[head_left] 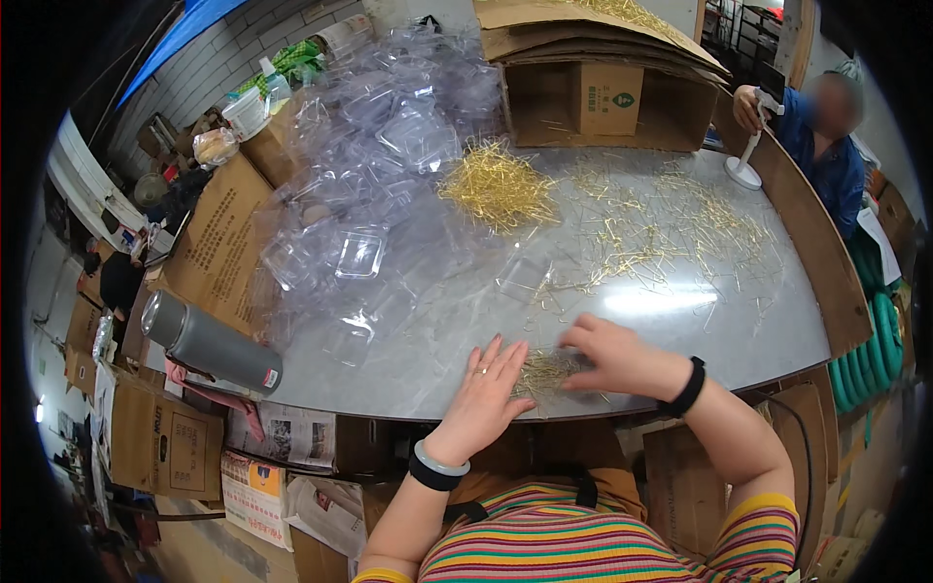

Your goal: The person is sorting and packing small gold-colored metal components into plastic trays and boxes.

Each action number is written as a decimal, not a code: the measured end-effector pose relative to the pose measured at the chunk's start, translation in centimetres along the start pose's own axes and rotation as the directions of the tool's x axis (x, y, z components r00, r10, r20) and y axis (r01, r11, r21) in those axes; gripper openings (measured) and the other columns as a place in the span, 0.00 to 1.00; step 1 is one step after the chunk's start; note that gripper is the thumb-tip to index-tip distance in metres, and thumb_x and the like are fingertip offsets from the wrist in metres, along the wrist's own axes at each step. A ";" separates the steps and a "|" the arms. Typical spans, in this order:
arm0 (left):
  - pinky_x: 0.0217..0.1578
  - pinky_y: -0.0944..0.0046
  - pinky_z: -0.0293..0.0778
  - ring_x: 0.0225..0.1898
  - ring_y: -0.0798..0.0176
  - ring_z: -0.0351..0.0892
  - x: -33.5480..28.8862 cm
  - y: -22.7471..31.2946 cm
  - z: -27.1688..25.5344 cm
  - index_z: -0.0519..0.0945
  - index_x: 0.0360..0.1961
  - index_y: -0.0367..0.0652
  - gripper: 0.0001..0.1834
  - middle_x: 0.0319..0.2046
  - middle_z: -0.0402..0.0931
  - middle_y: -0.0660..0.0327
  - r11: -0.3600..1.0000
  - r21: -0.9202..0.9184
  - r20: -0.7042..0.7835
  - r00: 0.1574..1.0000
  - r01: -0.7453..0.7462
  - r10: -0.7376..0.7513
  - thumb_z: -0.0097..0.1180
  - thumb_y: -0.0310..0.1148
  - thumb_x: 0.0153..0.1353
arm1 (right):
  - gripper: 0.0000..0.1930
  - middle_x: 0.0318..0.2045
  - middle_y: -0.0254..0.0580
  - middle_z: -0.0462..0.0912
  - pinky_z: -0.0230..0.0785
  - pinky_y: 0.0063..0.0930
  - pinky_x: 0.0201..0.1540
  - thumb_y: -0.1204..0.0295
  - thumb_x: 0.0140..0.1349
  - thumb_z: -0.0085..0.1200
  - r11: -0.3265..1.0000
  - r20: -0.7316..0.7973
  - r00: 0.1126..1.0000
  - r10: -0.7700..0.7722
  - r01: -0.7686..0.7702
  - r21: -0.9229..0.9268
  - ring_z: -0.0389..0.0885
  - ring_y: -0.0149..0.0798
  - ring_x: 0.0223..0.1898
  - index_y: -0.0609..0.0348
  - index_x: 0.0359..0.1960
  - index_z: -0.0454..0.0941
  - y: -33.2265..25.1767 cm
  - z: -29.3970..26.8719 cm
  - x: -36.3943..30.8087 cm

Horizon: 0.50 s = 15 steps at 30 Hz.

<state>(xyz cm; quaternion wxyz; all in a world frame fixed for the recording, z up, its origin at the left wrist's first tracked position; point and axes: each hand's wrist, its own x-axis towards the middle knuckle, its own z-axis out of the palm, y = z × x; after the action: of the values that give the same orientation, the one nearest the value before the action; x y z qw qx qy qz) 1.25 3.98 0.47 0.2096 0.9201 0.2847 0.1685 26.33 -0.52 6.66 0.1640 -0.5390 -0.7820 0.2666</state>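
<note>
A small bundle of thin gold-coloured wire hooks [545, 373] lies at the table's near edge between my hands. My left hand [489, 391] rests flat along its left side, fingers stretched out and a ring on one of them. On the right, my right hand [619, 360] is at the bundle with its fingers bent and the thumb apart from them; its fingertips are slightly blurred. Farther back is a dense heap of the same gold hooks [501, 187]. Many more loose hooks [632, 228] are scattered over the right half of the grey table [428, 364].
Clear plastic boxes [374, 146] are piled at the left. A grey bottle [219, 345] lies at the left edge, and a cardboard box [671, 112] stands at the back. Across a cardboard barrier [812, 228], another person [821, 146] holds a white stand [743, 170].
</note>
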 end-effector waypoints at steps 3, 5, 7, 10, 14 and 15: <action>0.72 0.38 0.49 0.74 0.38 0.53 -0.2 0.2 0.0 0.59 0.72 0.36 0.45 0.70 0.61 0.47 1.000 -0.010 -0.030 1.000 0.007 -0.007 0.66 0.42 0.60 | 0.19 0.41 0.49 0.77 0.71 0.43 0.50 0.66 0.56 0.69 0.966 -0.056 0.982 0.180 -0.187 -0.180 0.76 0.54 0.48 0.56 0.47 0.79 -0.4 -0.5 -3.5; 0.72 0.38 0.49 0.73 0.39 0.54 0.2 0.9 0.2 0.60 0.71 0.35 0.44 0.68 0.62 0.48 0.999 0.035 -0.041 0.999 0.031 -0.029 0.67 0.44 0.60 | 0.15 0.39 0.46 0.77 0.71 0.43 0.48 0.67 0.56 0.68 0.966 -0.177 0.972 0.153 -0.185 -0.182 0.76 0.52 0.45 0.55 0.43 0.80 -0.3 1.5 -6.1; 0.71 0.38 0.50 0.72 0.40 0.55 1.0 1.6 0.9 0.62 0.70 0.35 0.43 0.66 0.63 0.48 0.997 0.079 -0.058 0.998 0.024 -0.020 0.66 0.45 0.60 | 0.13 0.39 0.45 0.77 0.70 0.42 0.47 0.69 0.57 0.66 0.965 -0.380 0.923 0.060 -0.151 -0.215 0.76 0.50 0.43 0.54 0.43 0.81 -0.6 3.9 -7.3; 0.70 0.38 0.51 0.71 0.40 0.56 1.7 2.3 2.0 0.64 0.69 0.35 0.41 0.65 0.64 0.49 0.991 0.133 -0.089 0.996 0.004 0.008 0.65 0.46 0.60 | 0.11 0.36 0.39 0.78 0.69 0.40 0.47 0.74 0.56 0.61 0.959 -0.579 0.815 -0.017 -0.150 -0.239 0.75 0.46 0.40 0.53 0.41 0.82 -0.1 6.9 -7.0; 0.70 0.37 0.51 0.71 0.40 0.57 2.2 2.6 2.6 0.68 0.67 0.36 0.37 0.64 0.66 0.51 0.989 0.148 -0.125 0.992 -0.011 0.030 0.63 0.45 0.62 | 0.14 0.36 0.37 0.81 0.71 0.39 0.47 0.79 0.51 0.57 0.965 -0.655 0.754 -0.051 -0.133 -0.228 0.77 0.45 0.40 0.54 0.41 0.82 0.4 8.6 -4.9; 0.70 0.37 0.51 0.71 0.40 0.57 2.3 2.6 2.8 0.68 0.66 0.36 0.36 0.64 0.66 0.52 0.990 0.143 -0.137 0.990 -0.023 0.042 0.63 0.44 0.63 | 0.15 0.36 0.37 0.81 0.71 0.40 0.47 0.80 0.51 0.56 0.968 -0.657 0.752 -0.049 -0.125 -0.216 0.77 0.45 0.41 0.54 0.41 0.82 0.2 8.7 -4.2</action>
<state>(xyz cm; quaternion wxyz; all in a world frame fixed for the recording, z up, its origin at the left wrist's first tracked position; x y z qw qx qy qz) 5.41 2.57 -0.23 0.1209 0.9231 0.2948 0.2155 23.33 -6.49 -0.35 0.3548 -0.6302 -0.6897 -0.0358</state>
